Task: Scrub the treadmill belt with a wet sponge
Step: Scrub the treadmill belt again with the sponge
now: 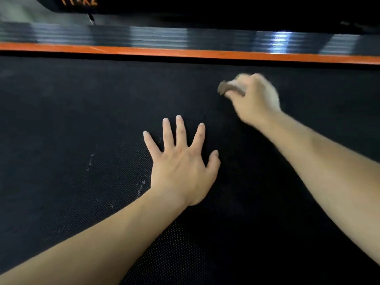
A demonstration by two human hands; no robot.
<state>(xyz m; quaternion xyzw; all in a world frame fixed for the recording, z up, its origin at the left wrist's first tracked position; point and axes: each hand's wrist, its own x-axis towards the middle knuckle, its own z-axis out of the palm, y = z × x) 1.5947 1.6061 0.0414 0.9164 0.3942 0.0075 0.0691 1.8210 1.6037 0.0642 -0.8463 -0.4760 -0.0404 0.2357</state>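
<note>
Fingers [245,80] of the right hand [256,99] curled round a brown sponge [224,88], blurred, down on the treadmill belt [72,103] near the orange side strip [185,51]. Left hand [182,163] flat on the belt, nearer the body, its fingers spread wide. Keep that palm braced to hold the belt from sliding. Scrub in short overlapping strokes with steady pressure, then work over toward the white smears [90,161] beside the left hand. Avoid dragging grime back across the scrubbed weave.

Black dotted belt [82,120], orange stripe [185,52], brown sponge [225,88].
</note>
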